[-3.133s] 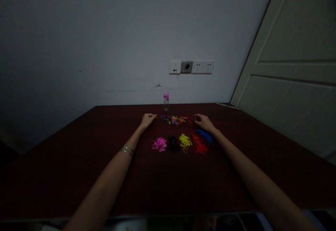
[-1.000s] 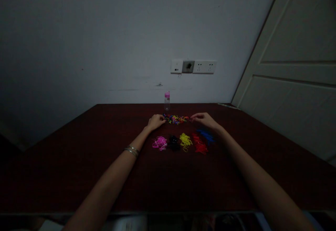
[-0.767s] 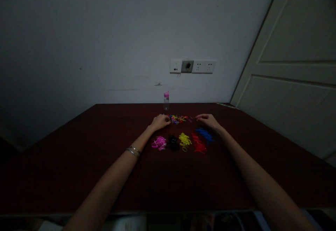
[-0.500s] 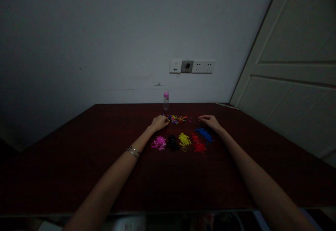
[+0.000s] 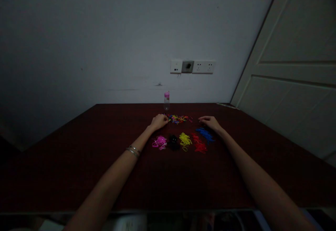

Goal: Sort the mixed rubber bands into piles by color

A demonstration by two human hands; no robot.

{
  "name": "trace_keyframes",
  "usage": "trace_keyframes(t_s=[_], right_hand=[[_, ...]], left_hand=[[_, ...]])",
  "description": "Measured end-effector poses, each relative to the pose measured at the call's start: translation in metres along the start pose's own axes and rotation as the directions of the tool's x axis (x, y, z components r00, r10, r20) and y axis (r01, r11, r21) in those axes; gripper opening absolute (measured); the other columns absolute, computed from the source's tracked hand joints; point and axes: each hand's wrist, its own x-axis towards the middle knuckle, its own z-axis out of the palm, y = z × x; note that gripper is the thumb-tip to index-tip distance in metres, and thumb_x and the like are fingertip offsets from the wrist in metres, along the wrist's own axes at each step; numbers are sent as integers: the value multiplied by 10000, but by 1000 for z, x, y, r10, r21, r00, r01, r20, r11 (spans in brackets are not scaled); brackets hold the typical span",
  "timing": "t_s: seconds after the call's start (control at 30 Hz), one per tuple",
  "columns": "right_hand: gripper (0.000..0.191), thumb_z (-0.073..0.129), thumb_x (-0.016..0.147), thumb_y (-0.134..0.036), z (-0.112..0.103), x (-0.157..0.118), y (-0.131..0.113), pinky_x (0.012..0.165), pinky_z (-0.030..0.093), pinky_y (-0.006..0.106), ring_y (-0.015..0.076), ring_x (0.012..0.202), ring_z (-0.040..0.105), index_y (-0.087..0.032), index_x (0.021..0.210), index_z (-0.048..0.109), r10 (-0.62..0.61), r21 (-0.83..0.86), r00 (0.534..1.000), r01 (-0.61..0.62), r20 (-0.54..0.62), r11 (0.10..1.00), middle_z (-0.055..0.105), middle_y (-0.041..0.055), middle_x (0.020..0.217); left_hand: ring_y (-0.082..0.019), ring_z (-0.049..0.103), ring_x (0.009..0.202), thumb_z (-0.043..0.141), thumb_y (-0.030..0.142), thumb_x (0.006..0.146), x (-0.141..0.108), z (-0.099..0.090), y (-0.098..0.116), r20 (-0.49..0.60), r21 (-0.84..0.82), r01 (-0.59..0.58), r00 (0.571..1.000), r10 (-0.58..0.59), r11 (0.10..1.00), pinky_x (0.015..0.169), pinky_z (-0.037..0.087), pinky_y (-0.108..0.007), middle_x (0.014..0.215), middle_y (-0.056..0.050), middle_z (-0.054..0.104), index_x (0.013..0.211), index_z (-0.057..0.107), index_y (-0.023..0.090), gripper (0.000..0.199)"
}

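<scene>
On the bench (image 5: pixel 168 182), centre frame, five single-colour rubber-band piles (image 5: pixel 185 139) appeared sorted, the mixed heap (image 5: pixel 178 119) above unsorted; left hand (image 5: pixel 159 121) at its edge, right hand (image 5: pixel 210 122) apart, each grip's closure indeterminable.

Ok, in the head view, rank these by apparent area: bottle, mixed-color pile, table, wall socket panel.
1. Table, by far
2. Wall socket panel
3. Mixed-color pile
4. Bottle, tall but narrow
</scene>
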Motion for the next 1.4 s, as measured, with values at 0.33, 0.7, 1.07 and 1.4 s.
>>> trace_keyframes(t_s=[0.33, 0.7, 1.07, 1.4], right_hand=[[220, 569, 667, -203, 1, -2, -3, 528, 453, 220, 135, 612, 595, -128, 832, 694, -6, -33, 1000, 6, -1, 999, 692, 66, 725], [362, 622, 651, -371, 36, -16, -45, 570, 441, 240, 133, 638, 559, -113, 898, 684, -216, -6, 964, 219, 153, 976, 671, 64, 776], [379, 593, 711, -415, 78, -41, -76, 709, 453, 278, 161, 751, 590, -111, 924, 671, -357, 48, 904, 356, 235, 933, 671, 71, 863], [310, 575, 728, -411, 72, -38, -72, 787, 434, 296, 195, 834, 610, -143, 826, 695, -387, -38, 901, 401, 195, 915, 692, 63, 877]], left_hand=[[-189, 605, 827, 623, 272, 704, 8, -6, -2, -69, -225, -64, 996, 49, 972, 733, 427, -237, 875, -51, 697, 823, 734, 199, 178], [-156, 602, 734, 622, 287, 695, 13, 0, 17, -18, -535, -122, 991, 133, 836, 701, 442, -249, 800, -71, 702, 821, 726, 117, 235], [-144, 596, 730, 648, 212, 675, 6, -1, 41, 40, -640, -90, 988, 149, 764, 723, 445, -264, 795, -74, 696, 780, 726, 120, 160], [-147, 596, 719, 653, 215, 664, 8, 0, 37, 12, -668, -77, 993, 115, 740, 708, 453, -261, 801, -86, 696, 785, 724, 105, 178]])
